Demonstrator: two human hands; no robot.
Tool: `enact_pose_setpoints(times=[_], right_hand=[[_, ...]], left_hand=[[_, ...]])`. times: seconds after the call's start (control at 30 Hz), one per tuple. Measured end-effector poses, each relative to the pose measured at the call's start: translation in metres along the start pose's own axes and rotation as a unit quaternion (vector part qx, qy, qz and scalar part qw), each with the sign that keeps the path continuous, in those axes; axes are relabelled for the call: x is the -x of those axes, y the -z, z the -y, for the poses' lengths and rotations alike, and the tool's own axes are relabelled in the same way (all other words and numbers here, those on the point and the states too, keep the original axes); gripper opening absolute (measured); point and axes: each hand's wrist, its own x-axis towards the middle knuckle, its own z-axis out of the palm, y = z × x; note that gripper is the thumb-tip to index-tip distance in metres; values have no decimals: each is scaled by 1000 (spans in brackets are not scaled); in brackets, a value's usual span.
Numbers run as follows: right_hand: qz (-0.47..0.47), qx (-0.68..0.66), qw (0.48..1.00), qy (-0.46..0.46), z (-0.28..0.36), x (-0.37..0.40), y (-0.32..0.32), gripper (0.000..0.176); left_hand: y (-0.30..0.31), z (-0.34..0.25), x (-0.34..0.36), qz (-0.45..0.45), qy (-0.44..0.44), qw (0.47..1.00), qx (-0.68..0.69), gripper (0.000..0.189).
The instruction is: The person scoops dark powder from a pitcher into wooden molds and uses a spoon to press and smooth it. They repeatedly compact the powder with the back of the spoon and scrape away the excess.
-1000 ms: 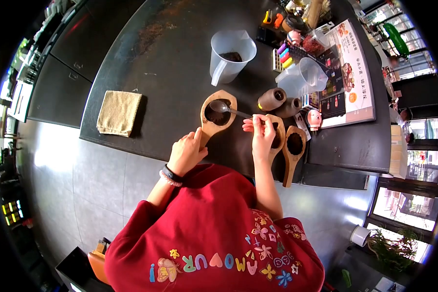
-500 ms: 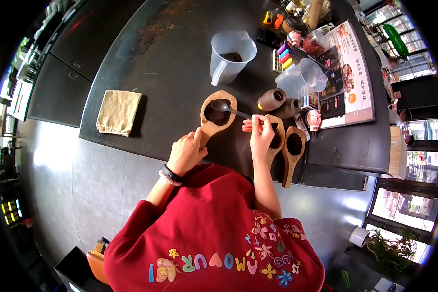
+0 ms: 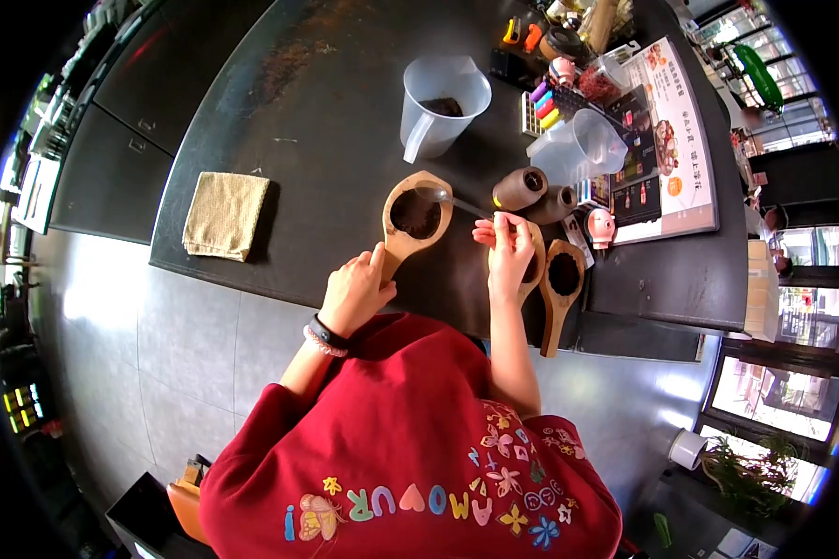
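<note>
My left hand (image 3: 355,291) is closed on the handle of a wooden mold (image 3: 443,221) that lies on the dark table. Dark, crumbly material (image 3: 415,216) lies in the hollow of this mold. Between the fingers of my right hand (image 3: 510,253) is a spoon (image 3: 435,194), blurred, its bowl over the upper right rim of the hollow. Partly behind my right hand lies a second wooden mold (image 3: 536,250). To its right is a third wooden mold (image 3: 557,303), its scalloped hollow dark inside.
Beyond the molds stands a translucent measuring jug (image 3: 446,88) with dark material in it. A folded tan cloth (image 3: 226,215) lies at left. On the right are two brown jars (image 3: 520,190), a clear pitcher (image 3: 583,149), a pig figurine (image 3: 600,227) and a menu board (image 3: 690,177).
My right hand has shifted slightly right, and the spoon has moved from over the hollow toward its upper right rim. My left hand stays on the mold's handle.
</note>
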Motion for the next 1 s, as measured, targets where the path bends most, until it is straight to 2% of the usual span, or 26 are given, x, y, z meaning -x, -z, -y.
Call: enact_pose_setpoints(times=[0.2, 0.73, 0.83, 1.0], right_hand=[[-1, 17, 1000, -3, -6, -3, 3, 19], [4, 104, 994, 20, 1, 10, 1, 18], [1, 43, 999, 15, 4, 9, -1, 17], [21, 21, 1000, -4, 7, 13, -9, 17]], left_hand=[[4, 1, 2, -11, 1, 1000, -27, 60], [3, 3, 2, -12, -3, 1000, -12, 63], [2, 4, 2, -12, -3, 1000, -10, 63], [3, 3, 2, -11, -1, 1000, -10, 63]])
